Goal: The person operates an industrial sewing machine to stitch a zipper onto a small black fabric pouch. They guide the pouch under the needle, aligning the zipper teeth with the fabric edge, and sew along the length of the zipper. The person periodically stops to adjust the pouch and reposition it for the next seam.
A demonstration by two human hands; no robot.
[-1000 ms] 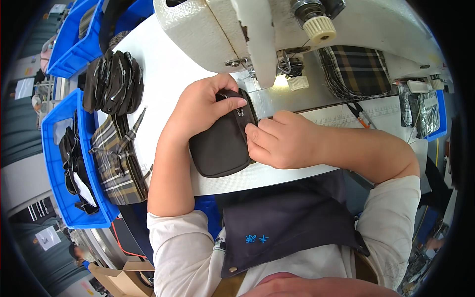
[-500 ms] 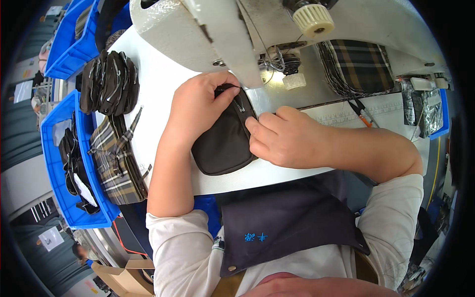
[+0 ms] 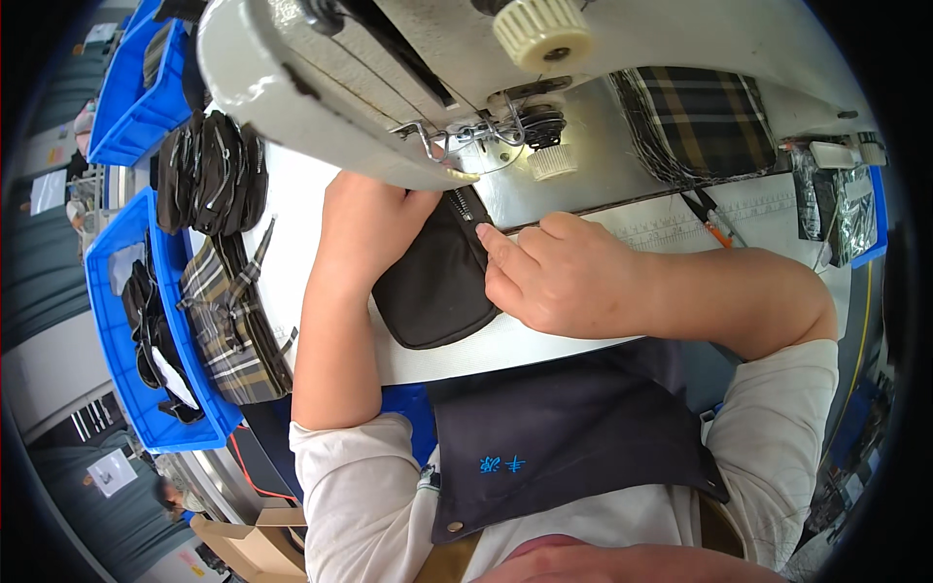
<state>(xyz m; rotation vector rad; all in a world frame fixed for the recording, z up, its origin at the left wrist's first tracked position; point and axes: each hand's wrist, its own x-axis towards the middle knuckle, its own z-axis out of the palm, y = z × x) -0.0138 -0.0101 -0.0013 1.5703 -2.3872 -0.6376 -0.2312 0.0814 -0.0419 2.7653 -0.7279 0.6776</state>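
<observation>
Now, in the head view, the black pouch [image 3: 437, 287] sits further under the sewing machine [image 3: 321, 87] than a second ago, its zipper edge reaching the needle area, so the seam seems to be advancing. The left hand [image 3: 364, 228] presses flat on the pouch's far side, fingers hidden beneath the machine arm; the right hand [image 3: 554, 277] pins the zipper edge with curled fingers on the white table [image 3: 292, 262]. A blue bin [image 3: 117, 321] of plaid pieces stands left.
</observation>
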